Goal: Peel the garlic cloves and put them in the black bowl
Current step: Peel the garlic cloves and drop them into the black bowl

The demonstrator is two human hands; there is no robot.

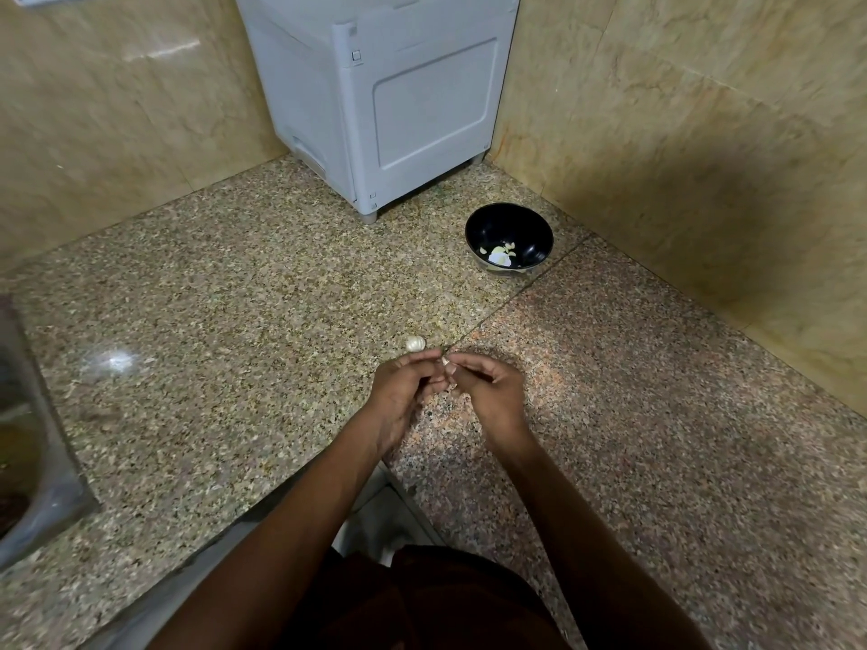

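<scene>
Head view, left hand (407, 391), right hand (488, 391) pinching garlic clove (445, 362)

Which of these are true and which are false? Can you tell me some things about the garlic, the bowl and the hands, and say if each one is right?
1. The black bowl is empty. False: a few pale garlic pieces lie inside it.
2. Both hands hold a small garlic clove together. True: the left hand and right hand meet at it with their fingers.
3. A garlic bulb sits on the counter just beyond the hands. True.
4. The bowl stands to the left of the hands. False: it stands farther back and to the right, near the grey appliance.
5. The garlic bulb is inside the bowl. False: it lies on the counter, apart from the bowl.
</scene>
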